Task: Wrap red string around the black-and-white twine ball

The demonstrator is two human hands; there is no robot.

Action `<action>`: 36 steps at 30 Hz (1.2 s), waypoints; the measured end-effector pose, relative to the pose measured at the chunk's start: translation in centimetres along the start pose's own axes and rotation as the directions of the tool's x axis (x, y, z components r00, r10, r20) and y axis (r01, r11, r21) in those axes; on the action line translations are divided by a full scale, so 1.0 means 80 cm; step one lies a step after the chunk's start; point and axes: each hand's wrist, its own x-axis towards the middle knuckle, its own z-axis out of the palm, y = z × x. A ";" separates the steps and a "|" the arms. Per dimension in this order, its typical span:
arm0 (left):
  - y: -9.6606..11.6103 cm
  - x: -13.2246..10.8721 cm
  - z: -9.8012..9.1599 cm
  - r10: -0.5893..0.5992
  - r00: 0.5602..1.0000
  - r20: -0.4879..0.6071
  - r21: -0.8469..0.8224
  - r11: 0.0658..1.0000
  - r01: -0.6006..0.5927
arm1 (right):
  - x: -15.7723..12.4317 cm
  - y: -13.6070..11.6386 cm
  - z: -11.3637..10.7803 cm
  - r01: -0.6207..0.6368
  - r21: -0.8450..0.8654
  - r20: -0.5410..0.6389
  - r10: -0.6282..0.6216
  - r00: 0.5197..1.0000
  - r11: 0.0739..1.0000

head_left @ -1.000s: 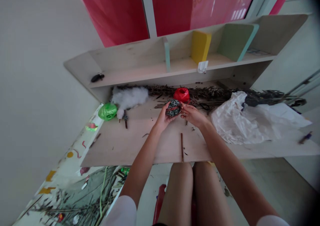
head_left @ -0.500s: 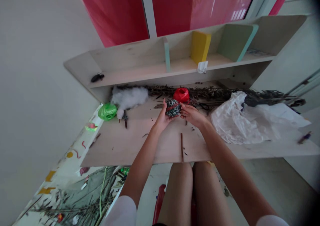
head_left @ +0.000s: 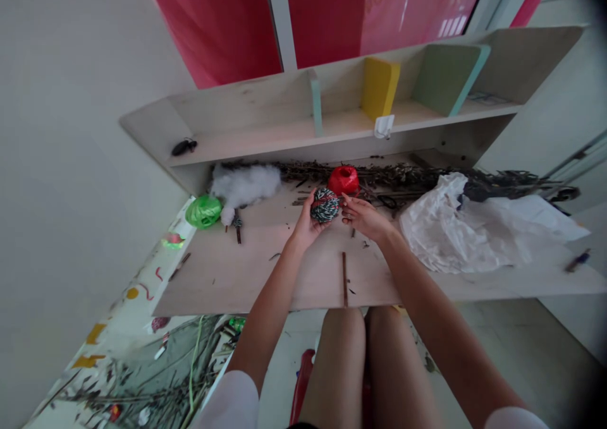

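My left hand (head_left: 307,225) cups a ball of dark-and-white yarn (head_left: 325,205) from its left side and from below, above the desk. Red strands cross the top of the ball. Just to the right, the fingers of my right hand (head_left: 364,217) are pinched together around what looks like a thin red strand at the ball's edge. Behind the ball sits a roll of red plastic twine (head_left: 344,180). On the desk nearer to me lies a thin brown stick (head_left: 344,280).
White stuffing (head_left: 249,186) and a green twine roll (head_left: 203,211) lie at the left. Dry twigs (head_left: 393,175) run along the back of the desk (head_left: 284,283). A crumpled white plastic bag (head_left: 455,233) covers the right part. Above stands a shelf with a yellow divider (head_left: 380,88).
The yarn ball has turned and shifted slightly left in my left hand. A small gap now shows between it and my right fingers, which stay pinched.
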 end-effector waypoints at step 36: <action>-0.017 -0.001 0.015 0.143 0.989 -0.042 0.136 0.981 -0.136 | -0.002 -0.003 0.000 0.026 -0.021 0.037 -0.025 0.999 0.999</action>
